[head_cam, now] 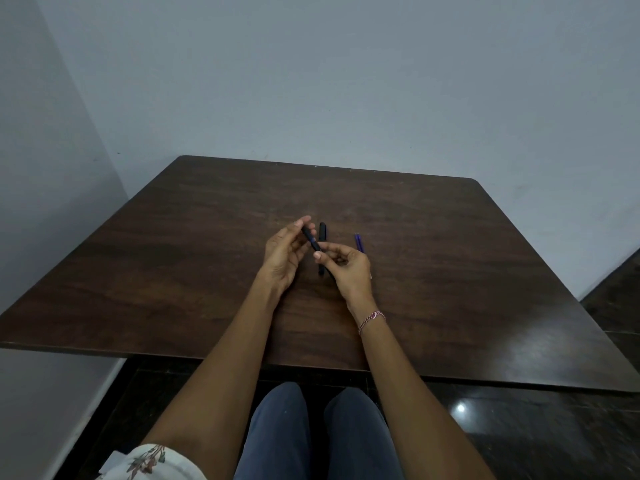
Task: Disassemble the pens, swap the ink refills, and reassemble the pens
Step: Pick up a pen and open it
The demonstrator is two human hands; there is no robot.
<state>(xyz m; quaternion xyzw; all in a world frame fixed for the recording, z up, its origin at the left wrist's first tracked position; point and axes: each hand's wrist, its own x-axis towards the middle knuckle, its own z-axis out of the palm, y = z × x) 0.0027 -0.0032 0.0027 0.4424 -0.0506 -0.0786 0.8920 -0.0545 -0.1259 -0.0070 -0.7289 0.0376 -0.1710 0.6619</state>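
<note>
Above the middle of the dark wooden table (173, 271) I hold a black pen (311, 241) between both hands, tilted from upper left to lower right. My left hand (285, 256) pinches its upper end with thumb and fingers. My right hand (346, 268) grips its lower end with the fingertips. A second black pen (322, 233) lies on the table just behind, pointing away from me, its lower part hidden by my right hand. A thin purple refill (359, 242) lies to the right of my right hand, partly hidden by it.
The table stands against a pale grey wall, with its near edge above my knees. A dark glossy floor shows below and to the right. A red and white thread band circles my right wrist (372, 320).
</note>
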